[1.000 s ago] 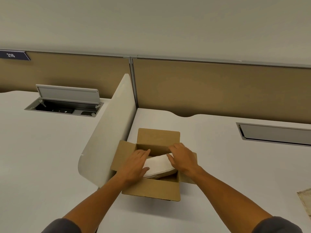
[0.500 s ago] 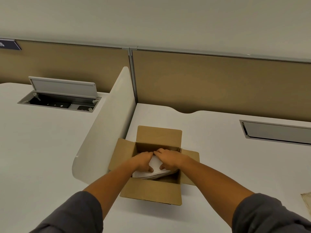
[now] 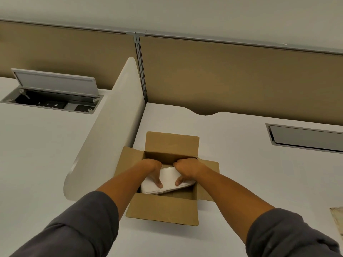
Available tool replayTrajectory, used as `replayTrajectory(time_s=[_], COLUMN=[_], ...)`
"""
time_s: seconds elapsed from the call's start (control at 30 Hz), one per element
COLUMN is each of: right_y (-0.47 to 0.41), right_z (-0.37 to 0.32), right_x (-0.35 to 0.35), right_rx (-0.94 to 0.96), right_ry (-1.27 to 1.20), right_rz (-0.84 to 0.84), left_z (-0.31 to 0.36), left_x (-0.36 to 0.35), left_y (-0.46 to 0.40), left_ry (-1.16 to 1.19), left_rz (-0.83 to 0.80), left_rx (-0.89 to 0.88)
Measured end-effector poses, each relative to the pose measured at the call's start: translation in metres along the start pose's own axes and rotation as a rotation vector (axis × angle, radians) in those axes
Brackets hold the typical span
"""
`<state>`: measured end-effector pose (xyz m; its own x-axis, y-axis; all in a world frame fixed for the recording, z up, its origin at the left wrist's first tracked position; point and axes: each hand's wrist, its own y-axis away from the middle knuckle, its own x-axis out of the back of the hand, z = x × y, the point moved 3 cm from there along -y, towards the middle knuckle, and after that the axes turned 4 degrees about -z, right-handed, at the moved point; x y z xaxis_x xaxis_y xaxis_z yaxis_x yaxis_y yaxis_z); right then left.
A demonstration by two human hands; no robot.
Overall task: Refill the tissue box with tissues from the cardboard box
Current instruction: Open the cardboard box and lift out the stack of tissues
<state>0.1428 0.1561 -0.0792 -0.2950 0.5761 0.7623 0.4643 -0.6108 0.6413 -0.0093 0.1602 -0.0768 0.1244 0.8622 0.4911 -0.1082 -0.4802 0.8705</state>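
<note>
An open brown cardboard box (image 3: 163, 210) stands on the white desk, flaps spread outward. Inside it lies a white stack of tissues (image 3: 168, 179), bowed upward in the middle. My left hand (image 3: 151, 168) grips the stack's left side, thumb on top and fingers curled over its far edge. On the stack's right side my right hand (image 3: 187, 168) grips in the same way. Both wrists reach down into the box. A beige, patterned corner (image 3: 337, 217) shows at the right edge; I cannot tell what it is.
A white curved divider panel (image 3: 107, 130) stands just left of the box. Tan partition walls (image 3: 232, 78) close the desk's far side. A cable hatch (image 3: 52, 95) with raised lid sits on the left desk, and a closed hatch (image 3: 306, 137) sits at the right.
Both hands have slid from the stack's near part to its far edge and curled around it. The stack now bows more between them. The view has dipped closer.
</note>
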Motion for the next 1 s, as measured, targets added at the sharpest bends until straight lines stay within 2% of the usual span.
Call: replayTrajectory(time_s=[0.13, 0.53, 0.87, 1.0], right_y=[-0.0012, 0.0022, 0.0011, 0.0003], right_z=[0.0005, 0.0003, 0.0011, 0.0008], right_x=[0.0004, 0.0022, 0.0013, 0.0026], right_rx=[0.018, 0.024, 0.017, 0.009], right_ry=[-0.015, -0.055, -0.195, -0.238], right_rz=[-0.009, -0.049, -0.061, -0.087], left_z=[0.002, 0.002, -0.0008, -0.002], left_x=[0.0057, 0.0075, 0.0035, 0.0045], left_y=[0.0004, 0.0008, 0.0006, 0.0022], left_ry=[-0.011, 0.023, 0.048, 0.035], left_rz=[-0.076, -0.171, -0.127, -0.064], left_rx=[0.028, 0.049, -0.019, -0.068])
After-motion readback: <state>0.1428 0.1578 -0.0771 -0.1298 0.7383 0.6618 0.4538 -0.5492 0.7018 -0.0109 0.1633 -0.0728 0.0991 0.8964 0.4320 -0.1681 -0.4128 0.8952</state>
